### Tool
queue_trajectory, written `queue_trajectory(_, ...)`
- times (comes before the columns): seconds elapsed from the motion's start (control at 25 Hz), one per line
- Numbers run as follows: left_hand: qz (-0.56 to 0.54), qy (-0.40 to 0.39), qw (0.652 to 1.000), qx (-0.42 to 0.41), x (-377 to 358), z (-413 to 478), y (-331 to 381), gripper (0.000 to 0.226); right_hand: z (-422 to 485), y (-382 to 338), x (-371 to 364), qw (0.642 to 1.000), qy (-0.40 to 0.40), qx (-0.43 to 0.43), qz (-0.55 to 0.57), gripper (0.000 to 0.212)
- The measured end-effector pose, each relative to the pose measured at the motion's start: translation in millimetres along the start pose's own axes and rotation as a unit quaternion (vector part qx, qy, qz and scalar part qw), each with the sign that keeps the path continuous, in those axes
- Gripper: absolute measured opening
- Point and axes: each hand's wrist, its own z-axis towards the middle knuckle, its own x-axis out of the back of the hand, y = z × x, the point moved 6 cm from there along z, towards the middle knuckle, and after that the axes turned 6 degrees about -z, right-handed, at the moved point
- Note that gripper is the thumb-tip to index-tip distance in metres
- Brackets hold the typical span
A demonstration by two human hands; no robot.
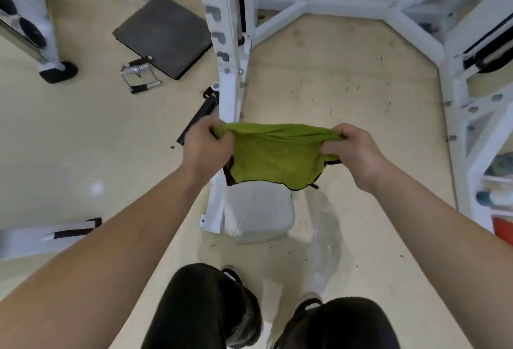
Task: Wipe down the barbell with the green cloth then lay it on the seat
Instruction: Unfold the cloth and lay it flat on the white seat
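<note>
I hold the green cloth (273, 153) stretched out between both hands at mid-frame. It has a dark hem and hangs down in a loose fold. My left hand (206, 147) pinches its left top corner and my right hand (351, 150) pinches its right top corner. Directly under the cloth sits a pale grey padded seat (258, 212) on a white frame. A short black bar (198, 119) lies on the floor just beyond my left hand, its near end hidden by that hand.
A white upright post (227, 43) rises behind the seat. White rack beams (416, 29) fence the floor at the right. A dark mat (163, 35) and a chrome cable handle (140, 74) lie at the left. My legs and shoes (244, 312) are at the bottom.
</note>
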Motion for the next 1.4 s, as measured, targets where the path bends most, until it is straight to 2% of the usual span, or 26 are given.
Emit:
queue_trajectory(0.08, -0.132, 0.035, 0.989, 0.050, -39, 13, -58, 0.004, 37, 55, -18, 0.997, -0.007, 0.001, 0.077, 0.020)
queue_trajectory(0.12, -0.159, 0.040, 0.985, 0.058, -53, 17, -78, 0.003, 52, 74, -26, 0.995, -0.006, 0.002, 0.102, 0.022)
queue_trajectory(0.32, -0.141, 0.017, 0.990, 0.007, -124, 50, -175, 0.008, 133, 167, -73, 0.985, 0.055, 0.040, 0.159, 0.019)
queue_trajectory(0.4, -0.131, -0.027, 0.991, 0.027, -134, 56, -196, 0.009, 146, 182, -84, 0.990, 0.038, 0.061, 0.119, 0.018)
queue_trajectory(0.52, -0.141, -0.128, 0.977, 0.095, -138, 56, -206, 0.012, 147, 181, -91, 0.996, -0.030, 0.070, 0.049, 0.014)
queue_trajectory(0.64, -0.175, -0.210, 0.946, 0.172, -125, 53, -202, 0.018, 142, 181, -90, 0.996, -0.089, -0.010, 0.020, 0.007)
queue_trajectory(0.72, -0.160, -0.258, 0.930, 0.208, -121, 55, -204, 0.019, 147, 187, -92, 0.995, -0.085, -0.060, 0.003, 0.011)
queue_trajectory(0.8, -0.126, -0.241, 0.939, 0.209, -124, 65, -216, 0.018, 158, 190, -102, 0.998, -0.040, -0.049, -0.018, 0.008)
queue_trajectory(0.96, -0.005, -0.078, 0.990, 0.114, -134, 93, -245, 0.019, 182, 194, -123, 0.995, 0.049, 0.046, -0.072, 0.012)
queue_trajectory(1.12, -0.014, -0.015, 0.999, 0.049, -127, 108, -255, 0.011, 185, 189, -108, 0.977, 0.131, 0.100, -0.135, 0.016)
queue_trajectory(1.2, -0.052, -0.039, 0.996, 0.056, -130, 101, -259, 0.007, 178, 190, -109, 0.981, 0.106, 0.114, -0.114, 0.017)
queue_trajectory(1.28, -0.063, -0.101, 0.990, 0.075, -138, 86, -266, 0.010, 170, 203, -112, 0.986, 0.067, 0.112, -0.106, 0.024)
queue_trajectory(1.4, 0.022, -0.164, 0.983, 0.078, -133, 66, -276, 0.011, 162, 234, -104, 0.983, 0.063, 0.097, -0.141, 0.036)
